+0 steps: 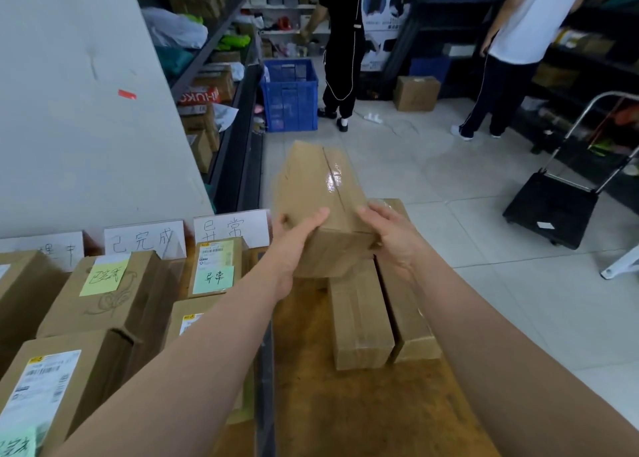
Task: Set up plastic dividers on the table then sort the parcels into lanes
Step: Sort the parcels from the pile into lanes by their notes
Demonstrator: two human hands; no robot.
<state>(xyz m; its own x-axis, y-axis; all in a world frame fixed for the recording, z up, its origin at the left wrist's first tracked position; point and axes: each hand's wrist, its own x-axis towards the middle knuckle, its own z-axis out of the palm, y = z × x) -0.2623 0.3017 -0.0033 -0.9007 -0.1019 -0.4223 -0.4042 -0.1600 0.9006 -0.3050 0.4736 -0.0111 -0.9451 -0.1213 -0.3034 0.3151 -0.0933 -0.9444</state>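
Head view: left hand (295, 249) and right hand (396, 240) clasp the tilted parcel (318, 187) between curled fingers (371, 213).

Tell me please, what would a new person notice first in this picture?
First, the taped brown box held up in the centre, with the left hand and right hand gripping its near end. Next, at lower left, parcels with coloured notes stand before handwritten white signs. Behind, a blue crate sits on the floor.

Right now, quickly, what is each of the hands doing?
Left hand: grips the taped brown cardboard box.
Right hand: grips the same box's other side.
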